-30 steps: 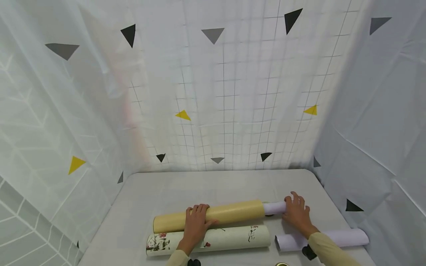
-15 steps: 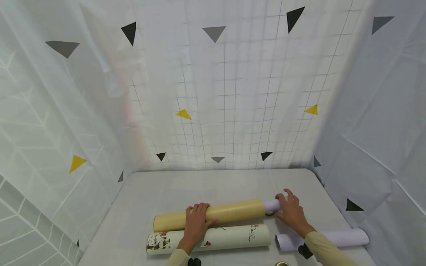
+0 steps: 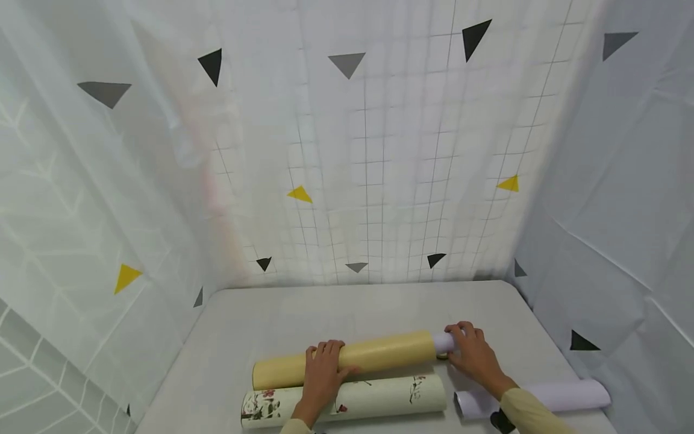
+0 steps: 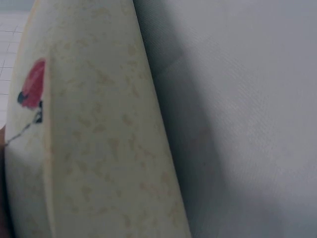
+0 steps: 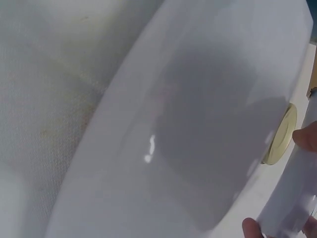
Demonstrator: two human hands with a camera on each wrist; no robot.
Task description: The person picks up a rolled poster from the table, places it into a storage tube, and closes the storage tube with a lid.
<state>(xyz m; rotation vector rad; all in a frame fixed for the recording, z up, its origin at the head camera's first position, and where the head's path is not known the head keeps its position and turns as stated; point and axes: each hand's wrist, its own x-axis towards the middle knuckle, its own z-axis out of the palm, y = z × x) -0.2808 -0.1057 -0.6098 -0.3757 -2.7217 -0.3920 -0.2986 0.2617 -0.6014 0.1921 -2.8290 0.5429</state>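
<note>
White paper roll (image 3: 443, 342) deeper inside yellow tube (image 3: 347, 359)

I observe the left hand (image 3: 321, 378) palm down, fingers extended forward and lying flat, wrist entering from the lower edge. The right hand (image 3: 473, 354) is curled, fingers bent in a pinch (two fingertips (image 5: 307, 137) show in the right wrist view). A pale yellow sleeve (image 3: 534, 413) covers the right forearm.

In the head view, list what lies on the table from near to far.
Floral tube → yellow tube, with the left hand resting on it → bare table → gridded back curtain.
</note>
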